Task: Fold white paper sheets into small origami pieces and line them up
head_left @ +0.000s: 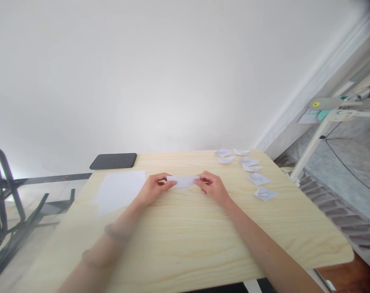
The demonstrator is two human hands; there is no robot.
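pinching a small folded white paper [182, 181] from both ends, the two hands meet near the middle of the pale wooden table [185, 240]. the left hand [153, 189] has its thumb and fingertips closed together on the paper's left end, the other fingers curled under; the right hand [211, 186] is clamped the same way on the right end, knuckles raised. the paper sits low, at or just above the tabletop; whether it touches the wood cannot be told. both forearms run in from the near edge and converge toward the paper, wrists low over the wood, with a band on the left wrist. left of the left hand lies a flat white sheet [120, 190], just beside the fingers. farther off at the far left edge rests a dark tablet [113, 161]. to the far right a scatter of folded paper pieces [248, 171] lies well apart from the hands. a black chair [1, 203] stands off the table's left side, and a white lamp arm [313, 142] slants up at the right
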